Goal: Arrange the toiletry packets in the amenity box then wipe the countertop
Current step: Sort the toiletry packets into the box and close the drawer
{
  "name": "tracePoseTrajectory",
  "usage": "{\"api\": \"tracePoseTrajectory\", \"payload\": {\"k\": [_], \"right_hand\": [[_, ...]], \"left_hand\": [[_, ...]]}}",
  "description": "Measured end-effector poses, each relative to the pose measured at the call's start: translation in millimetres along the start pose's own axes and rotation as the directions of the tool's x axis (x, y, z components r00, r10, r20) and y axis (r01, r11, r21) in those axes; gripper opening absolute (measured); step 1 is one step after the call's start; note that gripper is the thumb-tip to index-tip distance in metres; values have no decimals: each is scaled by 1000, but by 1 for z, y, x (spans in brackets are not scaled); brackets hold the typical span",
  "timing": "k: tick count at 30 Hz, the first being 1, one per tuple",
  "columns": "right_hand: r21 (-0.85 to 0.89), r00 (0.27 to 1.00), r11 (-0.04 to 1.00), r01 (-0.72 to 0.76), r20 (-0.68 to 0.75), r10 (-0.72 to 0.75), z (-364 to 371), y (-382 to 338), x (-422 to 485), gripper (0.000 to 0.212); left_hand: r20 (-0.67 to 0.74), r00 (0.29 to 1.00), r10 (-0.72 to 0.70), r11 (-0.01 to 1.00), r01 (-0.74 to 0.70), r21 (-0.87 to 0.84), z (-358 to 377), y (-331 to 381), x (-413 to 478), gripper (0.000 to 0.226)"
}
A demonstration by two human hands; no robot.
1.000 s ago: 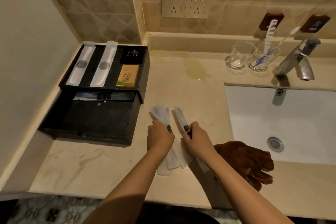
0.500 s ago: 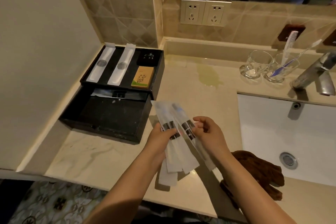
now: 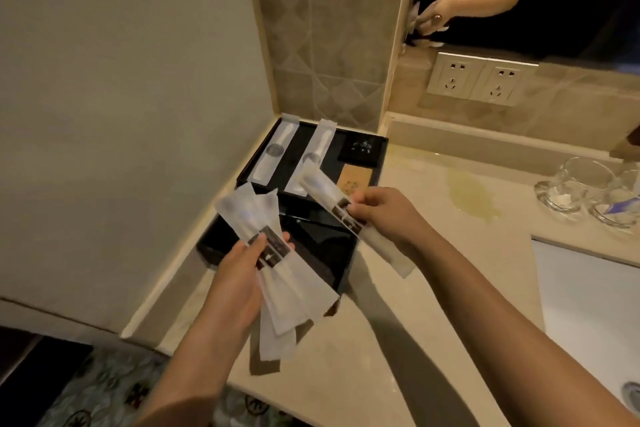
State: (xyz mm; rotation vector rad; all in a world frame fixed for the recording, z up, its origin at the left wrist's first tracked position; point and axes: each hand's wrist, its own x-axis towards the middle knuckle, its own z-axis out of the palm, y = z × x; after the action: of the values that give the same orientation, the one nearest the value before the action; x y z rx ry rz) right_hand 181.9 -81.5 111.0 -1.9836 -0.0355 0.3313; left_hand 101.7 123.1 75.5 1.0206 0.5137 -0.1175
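The black amenity box (image 3: 277, 246) sits in the counter's back left corner, with two long white packets (image 3: 277, 152), a small tan packet (image 3: 353, 178) and a dark square item (image 3: 362, 149) in its upper tray. The left hand (image 3: 239, 284) has its fingers closed round a fanned bunch of white packets (image 3: 277, 274), held above the box's lower part. The right hand (image 3: 384, 218) pinches a single packet (image 3: 332, 198) over the tray. On the beige countertop (image 3: 398, 288) there's a yellowish spill (image 3: 472, 194), with glasses (image 3: 581, 187) beside it. Sockets (image 3: 481, 78) on the wall. Compared to half a second ago, the packets are split between the hands and moved over to the box.
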Motion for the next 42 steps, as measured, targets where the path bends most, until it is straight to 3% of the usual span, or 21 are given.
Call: {"api": "tracePoseTrajectory", "payload": {"k": [3, 6, 12, 17, 21, 30, 33, 37, 39, 42], "right_hand": [[-159, 986, 987, -10, 163, 36, 45, -5, 31, 18], [-278, 972, 960, -24, 220, 88, 82, 5, 53, 15], [-477, 986, 879, -16, 141, 94, 120, 27, 77, 18], [-692, 998, 719, 66, 38, -55, 132, 43, 82, 25], [-726, 991, 681, 95, 5, -134, 139, 50, 83, 28], [-664, 993, 746, 44, -52, -105, 150, 48, 94, 26], [-663, 986, 742, 94, -42, -163, 151, 51, 89, 30], [-711, 922, 611, 347, 139, -362, 147, 62, 74, 37], [-744, 898, 520, 420, 261, -354, 144, 67, 74, 45], [-754, 913, 517, 405, 310, -264, 139, 70, 83, 50]], "left_hand": [[-6, 999, 33, 999, -33, -16, -28, 17, 7, 31], [-26, 998, 50, 999, -51, -17, -45, 24, 14, 33], [-58, 996, 62, 998, -61, 20, -58, 21, 19, 29], [-22, 999, 45, 998, -44, 42, -64, 20, 20, 32], [-6, 999, 34, 998, -34, 56, -63, 17, 23, 30], [2, 1000, -15, 998, 14, 54, -62, 8, 27, 28], [1, 1000, -22, 998, 22, 50, -63, 6, 28, 28], [13, 1000, -24, 999, 23, 38, -66, 8, 30, 28], [4, 1000, -16, 999, 16, 46, -68, 10, 32, 28], [2, 1000, -14, 999, 14, 53, -69, 10, 33, 27]]}}
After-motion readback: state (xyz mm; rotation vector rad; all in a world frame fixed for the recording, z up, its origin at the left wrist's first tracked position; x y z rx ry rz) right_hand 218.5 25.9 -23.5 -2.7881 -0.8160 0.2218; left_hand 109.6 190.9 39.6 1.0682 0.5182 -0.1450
